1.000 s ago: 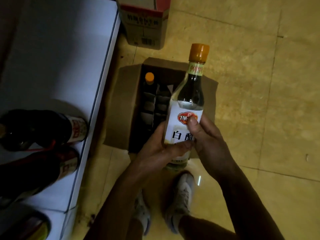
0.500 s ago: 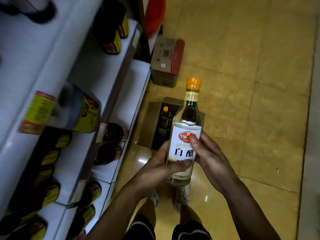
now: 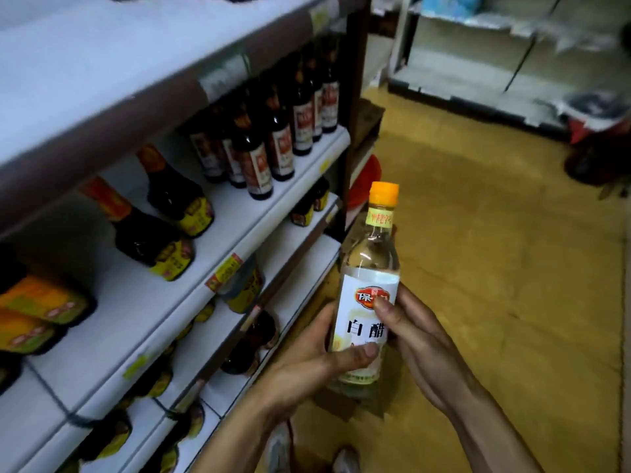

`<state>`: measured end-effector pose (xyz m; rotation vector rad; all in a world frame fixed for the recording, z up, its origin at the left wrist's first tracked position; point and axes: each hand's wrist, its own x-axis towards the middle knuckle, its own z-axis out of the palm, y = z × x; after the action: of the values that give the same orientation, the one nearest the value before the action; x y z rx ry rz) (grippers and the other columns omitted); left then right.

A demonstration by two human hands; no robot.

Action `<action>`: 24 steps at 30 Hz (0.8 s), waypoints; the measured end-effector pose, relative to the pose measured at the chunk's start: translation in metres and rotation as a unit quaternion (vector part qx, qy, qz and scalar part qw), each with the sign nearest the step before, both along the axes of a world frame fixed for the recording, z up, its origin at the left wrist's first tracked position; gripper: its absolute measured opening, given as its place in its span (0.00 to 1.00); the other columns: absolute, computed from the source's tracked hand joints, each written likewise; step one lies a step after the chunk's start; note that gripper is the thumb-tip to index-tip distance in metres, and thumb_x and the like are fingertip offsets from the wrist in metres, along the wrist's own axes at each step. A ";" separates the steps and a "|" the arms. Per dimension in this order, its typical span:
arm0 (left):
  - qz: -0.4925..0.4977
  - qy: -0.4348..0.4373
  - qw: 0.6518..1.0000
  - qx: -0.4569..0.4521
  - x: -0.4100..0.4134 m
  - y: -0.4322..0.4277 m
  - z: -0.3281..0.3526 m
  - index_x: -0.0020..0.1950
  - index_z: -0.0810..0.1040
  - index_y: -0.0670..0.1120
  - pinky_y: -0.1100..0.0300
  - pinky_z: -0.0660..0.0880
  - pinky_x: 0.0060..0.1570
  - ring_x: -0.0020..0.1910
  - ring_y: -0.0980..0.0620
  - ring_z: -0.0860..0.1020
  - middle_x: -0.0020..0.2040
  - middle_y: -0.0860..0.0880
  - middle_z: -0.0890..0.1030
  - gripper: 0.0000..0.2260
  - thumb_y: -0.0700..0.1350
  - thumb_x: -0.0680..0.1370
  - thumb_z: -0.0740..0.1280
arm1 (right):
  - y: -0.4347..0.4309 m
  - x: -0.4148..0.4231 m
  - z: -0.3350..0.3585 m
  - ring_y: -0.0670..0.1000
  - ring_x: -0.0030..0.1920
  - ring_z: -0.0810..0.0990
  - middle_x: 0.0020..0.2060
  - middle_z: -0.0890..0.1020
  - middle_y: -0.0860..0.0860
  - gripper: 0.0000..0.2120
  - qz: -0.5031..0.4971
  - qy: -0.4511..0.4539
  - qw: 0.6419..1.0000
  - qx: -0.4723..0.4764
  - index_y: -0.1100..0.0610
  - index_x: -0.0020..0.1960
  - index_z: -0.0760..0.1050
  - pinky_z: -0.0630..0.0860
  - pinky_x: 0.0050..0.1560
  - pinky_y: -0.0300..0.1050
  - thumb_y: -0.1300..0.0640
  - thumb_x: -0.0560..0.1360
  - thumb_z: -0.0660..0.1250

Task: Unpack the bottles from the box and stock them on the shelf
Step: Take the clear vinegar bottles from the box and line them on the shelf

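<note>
A clear bottle (image 3: 370, 268) with an orange cap and a white label stands upright in front of me, held in both hands. My left hand (image 3: 307, 363) wraps its lower part from the left, thumb across the label's bottom. My right hand (image 3: 413, 339) grips it from the right, thumb on the red logo. White shelves (image 3: 164, 278) rise on the left in several tiers. A corner of the cardboard box (image 3: 355, 407) shows just below the bottle, mostly hidden behind the bottle and hands.
Dark bottles with red-white labels (image 3: 273, 145) stand on the upper-middle shelf; squat dark bottles with yellow labels (image 3: 160, 244) fill the tier beside them and below. Another white shelf unit (image 3: 478, 73) lines the far wall. Tan tiled floor (image 3: 495, 268) stretches to the right.
The view has swung up from the box on the floor to the shelves. The bottle stays in both hands, lifted higher, and the box has dropped almost out of sight.
</note>
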<state>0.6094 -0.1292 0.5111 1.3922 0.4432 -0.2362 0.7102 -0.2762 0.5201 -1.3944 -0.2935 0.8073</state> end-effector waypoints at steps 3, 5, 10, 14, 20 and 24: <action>0.036 -0.025 0.999 0.011 -0.012 0.009 0.032 0.73 0.70 0.56 0.46 0.76 0.67 0.63 0.50 0.82 0.63 0.51 0.84 0.27 0.44 0.77 0.74 | 0.018 -0.003 0.032 0.51 0.63 0.83 0.60 0.85 0.50 0.19 0.042 -0.027 0.999 0.019 0.48 0.67 0.77 0.81 0.60 0.47 0.50 0.76 0.68; 0.062 -0.042 0.997 0.019 -0.021 0.018 0.053 0.73 0.70 0.56 0.51 0.78 0.64 0.62 0.51 0.82 0.62 0.52 0.84 0.26 0.42 0.78 0.73 | 0.033 -0.007 0.051 0.51 0.63 0.83 0.61 0.85 0.51 0.18 0.071 -0.044 0.996 0.033 0.49 0.68 0.77 0.80 0.58 0.44 0.50 0.79 0.70; 0.117 -0.085 0.988 0.054 -0.053 0.044 0.099 0.72 0.70 0.59 0.57 0.80 0.58 0.60 0.54 0.83 0.62 0.54 0.84 0.26 0.44 0.77 0.73 | 0.072 -0.023 0.099 0.50 0.58 0.85 0.57 0.87 0.51 0.16 0.137 -0.079 0.985 0.065 0.49 0.64 0.79 0.82 0.52 0.42 0.52 0.77 0.67; 0.149 -0.129 0.976 0.089 -0.086 0.072 0.137 0.73 0.70 0.57 0.52 0.78 0.65 0.63 0.52 0.82 0.64 0.51 0.83 0.26 0.40 0.78 0.72 | 0.109 -0.044 0.142 0.50 0.60 0.85 0.58 0.86 0.50 0.16 0.184 -0.139 0.969 0.084 0.46 0.64 0.79 0.82 0.55 0.45 0.47 0.77 0.69; 0.192 -0.176 0.952 0.160 -0.127 0.125 0.186 0.72 0.71 0.57 0.57 0.78 0.65 0.63 0.55 0.81 0.64 0.54 0.83 0.24 0.41 0.78 0.72 | 0.172 -0.076 0.193 0.49 0.57 0.86 0.55 0.87 0.49 0.14 0.217 -0.187 0.948 0.139 0.47 0.62 0.80 0.82 0.55 0.40 0.50 0.77 0.69; 0.215 -0.191 0.937 0.195 -0.152 0.161 0.203 0.71 0.73 0.56 0.46 0.75 0.67 0.64 0.52 0.81 0.64 0.53 0.83 0.25 0.47 0.76 0.75 | 0.209 -0.098 0.215 0.45 0.58 0.85 0.57 0.87 0.47 0.14 0.231 -0.241 0.930 0.153 0.46 0.63 0.79 0.81 0.55 0.39 0.47 0.79 0.69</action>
<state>0.4576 0.0321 0.7144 1.6389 0.4710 0.5014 0.6124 -0.0676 0.7353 -1.2220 -1.1181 0.7429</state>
